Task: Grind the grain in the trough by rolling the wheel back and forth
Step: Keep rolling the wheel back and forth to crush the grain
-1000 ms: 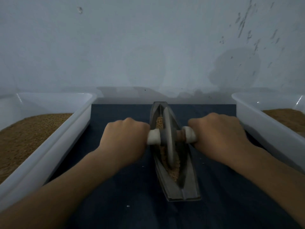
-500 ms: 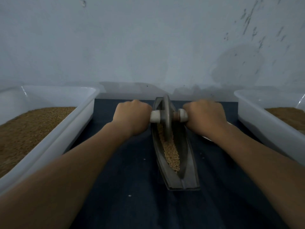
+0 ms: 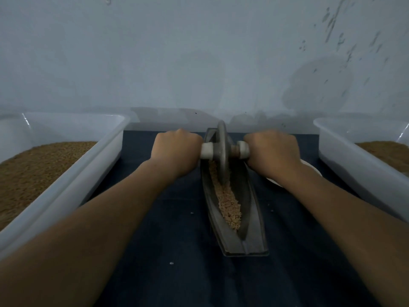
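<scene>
Grinding is in progress. The left hand [image 3: 176, 150] and right hand [image 3: 273, 151] each grip an axle handle [image 3: 207, 150]; the wheel [image 3: 222, 149] stands at the far end of the trough [image 3: 252, 218]. The grain [image 3: 228, 204] in the near half looks coarse, so further passes appear necessary

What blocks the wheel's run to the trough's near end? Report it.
Nothing visible. The wheel stands at the far end of the trough; between it and the near end lies only the grain to be crushed, inside the channel.
</scene>
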